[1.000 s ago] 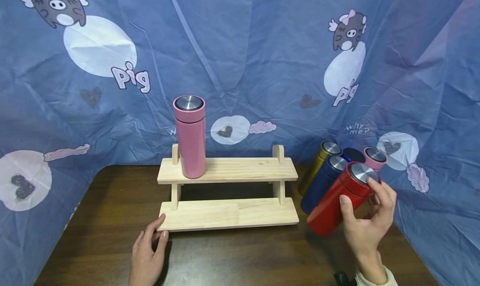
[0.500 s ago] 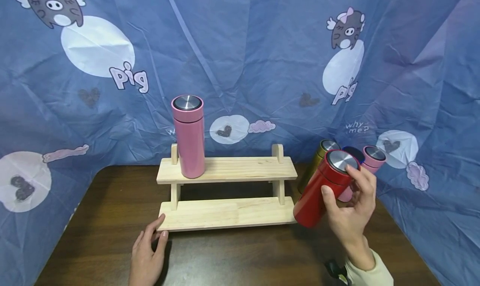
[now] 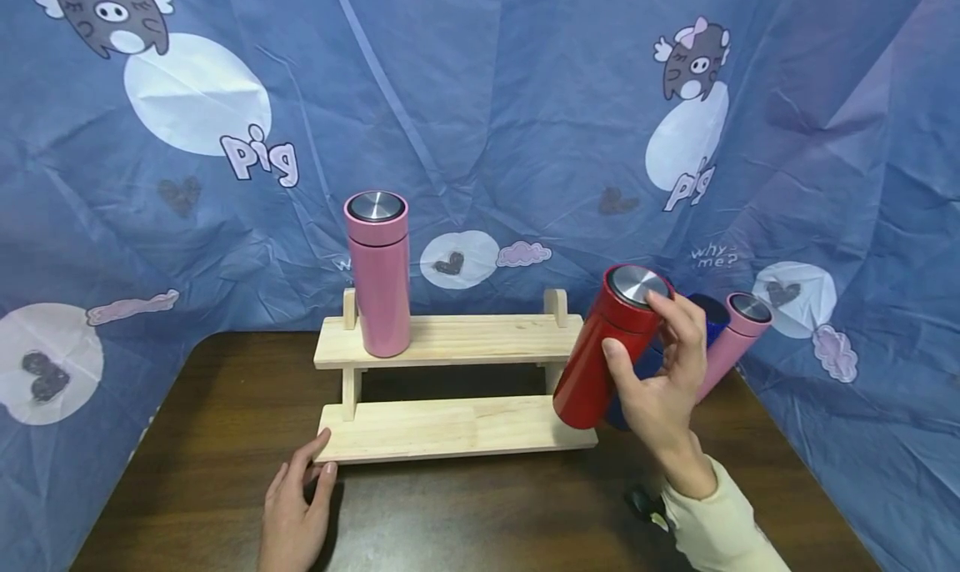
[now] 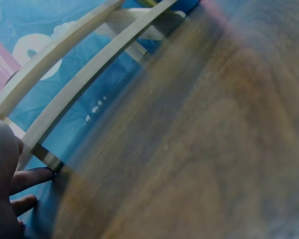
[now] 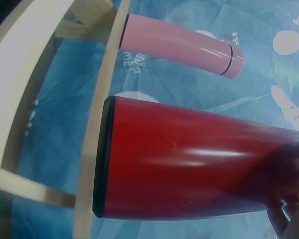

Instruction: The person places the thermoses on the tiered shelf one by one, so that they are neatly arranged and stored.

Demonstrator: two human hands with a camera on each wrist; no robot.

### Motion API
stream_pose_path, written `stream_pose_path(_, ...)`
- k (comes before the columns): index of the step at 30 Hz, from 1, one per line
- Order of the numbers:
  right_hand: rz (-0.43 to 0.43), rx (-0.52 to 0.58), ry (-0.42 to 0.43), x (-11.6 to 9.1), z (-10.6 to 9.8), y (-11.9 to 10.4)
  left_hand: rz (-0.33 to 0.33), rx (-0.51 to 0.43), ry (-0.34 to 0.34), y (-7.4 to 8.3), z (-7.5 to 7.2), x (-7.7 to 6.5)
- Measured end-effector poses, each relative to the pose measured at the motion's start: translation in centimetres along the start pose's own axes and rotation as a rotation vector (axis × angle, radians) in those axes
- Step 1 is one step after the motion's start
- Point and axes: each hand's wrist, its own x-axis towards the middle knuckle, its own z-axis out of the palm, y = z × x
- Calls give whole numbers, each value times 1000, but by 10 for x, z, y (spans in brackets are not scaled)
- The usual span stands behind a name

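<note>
My right hand grips a red thermos flask near its silver-topped lid, thumb on the near side. The flask tilts, its base toward the left, and overlaps the right end of a two-tier wooden shelf in the head view. From the right wrist, the flask's dark base shows close by the upper board. A pink thermos flask stands upright on the upper tier, at the left. My left hand holds the lower tier's left front corner between thumb and fingers.
Behind my right hand stand a dark blue flask and another pink flask, partly hidden. The brown table bears everything. A blue curtain with pig prints hangs around its back and sides.
My right hand has carried the red flask left and upward, from in front of the other flasks to the shelf's right end. The gold flask is now hidden behind it. The left hand stays put.
</note>
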Motion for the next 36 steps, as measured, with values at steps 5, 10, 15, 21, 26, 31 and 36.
stream_pose_path(5, -3, 40, -19, 10, 16, 1, 3, 1, 9, 1, -1, -1)
stream_pose_path(10, -11, 66, -31, 18, 33, 2, -5, 5, 6, -1, 0, -1)
stream_pose_path(15, -2, 63, -43, 24, 48, 5, -14, 9, 9, -1, 0, -1)
stream_pose_path(21, 6, 59, -81, 27, 65, 10, -31, 9, 4, -1, 0, -1)
stream_pose_path(26, 0, 33, -117, 28, 78, 14, -45, 15, -8, 0, 0, 0)
stream_pose_path(31, -1, 39, -151, 27, 92, 17, -32, 12, -8, 0, 0, 1)
stream_pose_path(36, -2, 58, -166, 26, 106, 18, -17, 12, -10, 0, 0, 1)
